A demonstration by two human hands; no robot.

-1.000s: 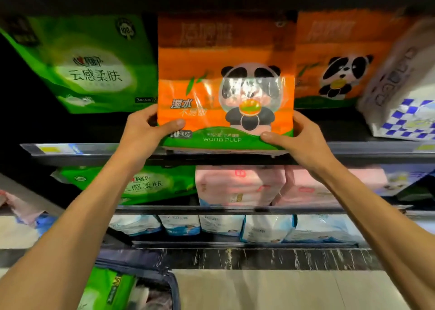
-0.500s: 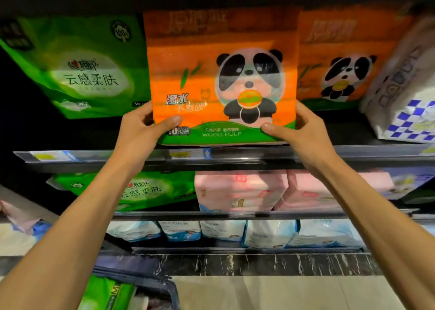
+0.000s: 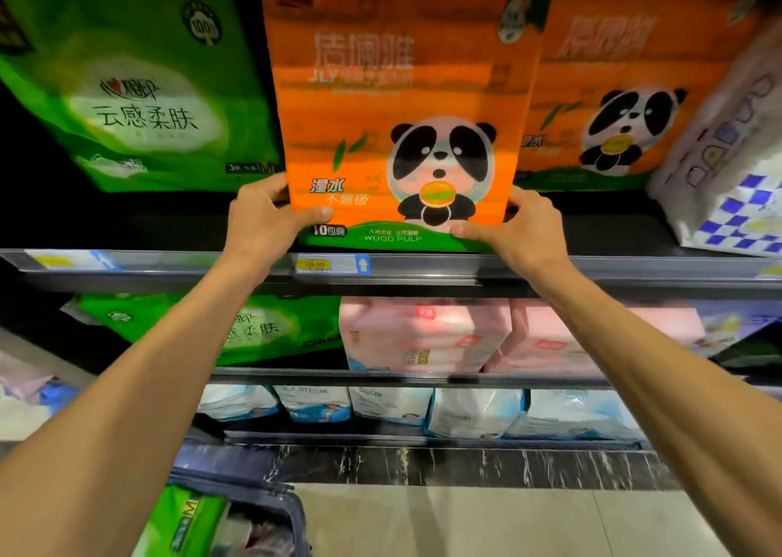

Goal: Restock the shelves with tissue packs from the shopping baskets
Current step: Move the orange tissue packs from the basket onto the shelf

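Lifted higher since before, the orange panda pack (image 3: 393, 104) stands mid-frame, its lower corners gripped between my left hand (image 3: 263, 218) and right hand (image 3: 518, 230).

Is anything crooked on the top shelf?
Yes. The big green plastic tissue pack on the left sits tilted, and the white pack with blue checks at far right leans sideways. The orange panda pack being held stands nearly upright.

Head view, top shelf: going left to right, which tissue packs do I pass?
From the left: green pack → orange panda pack, gripped at its lower corners by the left hand and right hand → second orange panda pack → white pack with blue checks.
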